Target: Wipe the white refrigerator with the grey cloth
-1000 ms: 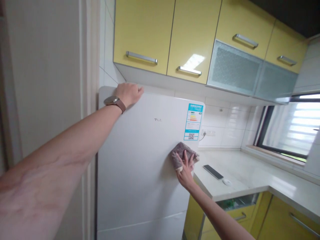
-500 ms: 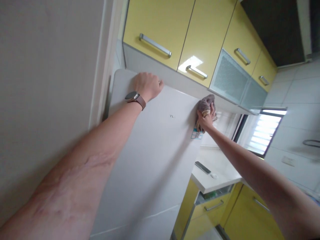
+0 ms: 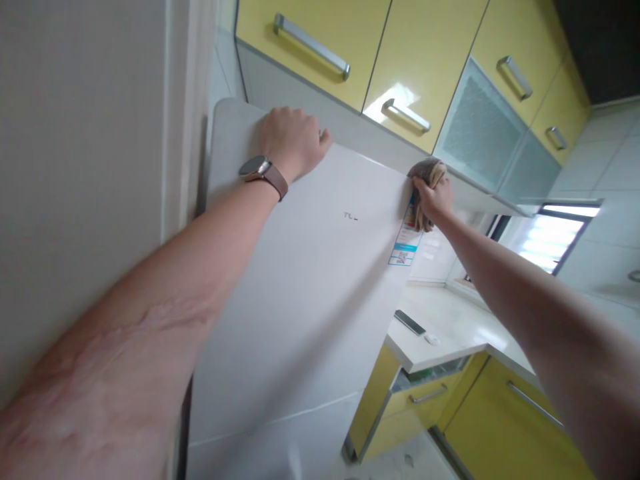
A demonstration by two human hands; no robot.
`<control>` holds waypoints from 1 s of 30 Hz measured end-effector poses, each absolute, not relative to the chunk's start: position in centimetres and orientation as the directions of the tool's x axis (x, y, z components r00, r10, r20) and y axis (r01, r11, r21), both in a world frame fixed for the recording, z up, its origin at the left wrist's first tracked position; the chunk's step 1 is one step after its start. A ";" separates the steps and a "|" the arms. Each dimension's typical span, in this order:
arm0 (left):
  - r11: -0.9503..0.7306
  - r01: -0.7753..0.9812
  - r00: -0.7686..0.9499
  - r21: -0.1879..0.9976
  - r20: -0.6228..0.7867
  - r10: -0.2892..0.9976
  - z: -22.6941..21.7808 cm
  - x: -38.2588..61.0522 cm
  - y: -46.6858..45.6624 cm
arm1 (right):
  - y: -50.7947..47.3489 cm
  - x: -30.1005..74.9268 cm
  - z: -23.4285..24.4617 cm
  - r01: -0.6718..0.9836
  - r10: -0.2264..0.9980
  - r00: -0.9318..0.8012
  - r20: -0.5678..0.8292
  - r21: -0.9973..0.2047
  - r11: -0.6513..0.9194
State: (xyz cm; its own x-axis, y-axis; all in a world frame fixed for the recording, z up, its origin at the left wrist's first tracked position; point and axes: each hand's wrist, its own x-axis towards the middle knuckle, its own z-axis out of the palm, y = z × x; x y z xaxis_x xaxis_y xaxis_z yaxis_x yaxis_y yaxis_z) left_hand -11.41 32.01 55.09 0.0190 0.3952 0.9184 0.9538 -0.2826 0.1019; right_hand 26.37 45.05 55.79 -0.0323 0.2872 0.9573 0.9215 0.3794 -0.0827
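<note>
Cloth (image 3: 429, 175) bunched in right hand (image 3: 434, 200), fingers clamped on it, at fridge (image 3: 310, 280) top-right corner. Soft, light, compressible; best gripped as a wad. Left hand (image 3: 290, 141) fingers curled over fridge top edge.

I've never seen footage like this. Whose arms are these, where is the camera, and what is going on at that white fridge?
The camera sits on a person's head, so both arms are that person's own. The left hand, with a wristwatch, grips the top edge of the white fridge. The right hand presses a brownish cloth against the fridge's upper right corner, beside a blue label. Yellow cabinets hang above. On the white counter lie a dark phone and a small white object.
</note>
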 end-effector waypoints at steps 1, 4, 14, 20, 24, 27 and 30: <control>-0.270 0.959 0.026 0.088 0.920 0.391 55.0 -11.4 32.0 | 45.4 26.5 55.8 0.918 0.274 -0.022 0.961 -0.089 0.387; -0.218 0.974 0.027 0.064 0.920 0.392 54.9 -11.3 31.9 | 46.5 26.7 55.4 0.920 0.267 0.030 0.963 -0.131 0.369; -0.036 0.999 -0.017 0.033 0.927 0.374 55.0 -10.1 31.8 | 47.8 26.6 54.4 0.956 0.190 -0.062 0.980 0.003 0.293; -0.012 0.988 -0.140 0.153 0.932 0.336 55.1 -10.6 33.0 | 42.4 24.2 53.7 0.943 0.314 0.057 0.948 -0.154 0.295; 0.039 0.988 -0.156 0.152 0.931 0.330 55.1 -10.4 33.2 | 41.8 24.2 53.5 0.936 0.323 0.056 0.945 -0.163 0.313; 0.146 0.985 -0.130 0.088 0.942 0.309 55.1 -9.9 33.2 | 42.0 24.4 53.3 0.937 0.313 0.050 0.948 -0.153 0.314; 0.200 0.979 -0.099 0.042 0.954 0.282 55.1 -9.6 33.1 | 42.1 24.5 53.2 0.932 0.302 0.053 0.952 -0.155 0.327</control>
